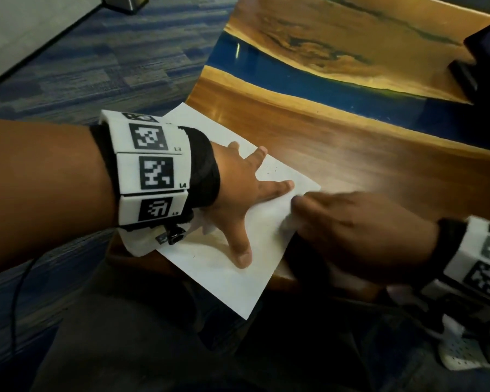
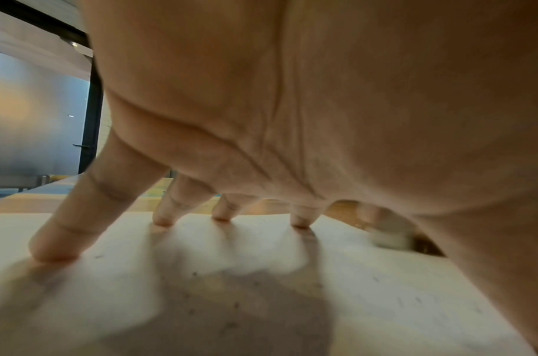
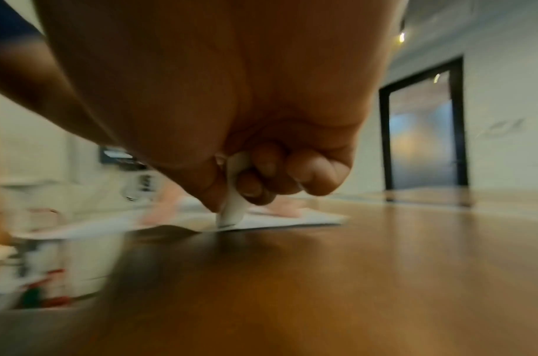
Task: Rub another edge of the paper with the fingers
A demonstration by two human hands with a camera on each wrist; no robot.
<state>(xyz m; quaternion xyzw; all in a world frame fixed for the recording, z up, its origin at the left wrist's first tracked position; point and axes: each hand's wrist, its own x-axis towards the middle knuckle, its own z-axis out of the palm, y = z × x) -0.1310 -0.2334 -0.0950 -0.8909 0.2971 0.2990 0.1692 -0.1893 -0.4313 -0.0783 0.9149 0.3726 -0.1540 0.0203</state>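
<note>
A white sheet of paper (image 1: pixel 224 275) lies on the near corner of a wooden table (image 1: pixel 337 154), its near corner hanging over the edge. My left hand (image 1: pixel 238 190) is spread on it, fingertips (image 2: pixel 52 253) pressing the paper (image 2: pixel 261 301) flat. My right hand (image 1: pixel 351 230) is blurred at the sheet's right edge. In the right wrist view its thumb and curled fingers (image 3: pixel 261 178) pinch a small white eraser (image 3: pixel 234 200) whose tip touches the paper (image 3: pixel 276 222). The eraser (image 2: pixel 389 237) also shows past my left palm.
The table has a blue resin band (image 1: pixel 294 77) running across it. A dark device (image 1: pixel 484 55) stands at the far right. Blue striped carpet (image 1: pixel 96 66) lies to the left. A white power strip (image 1: pixel 461 355) and cables sit on the floor at lower right.
</note>
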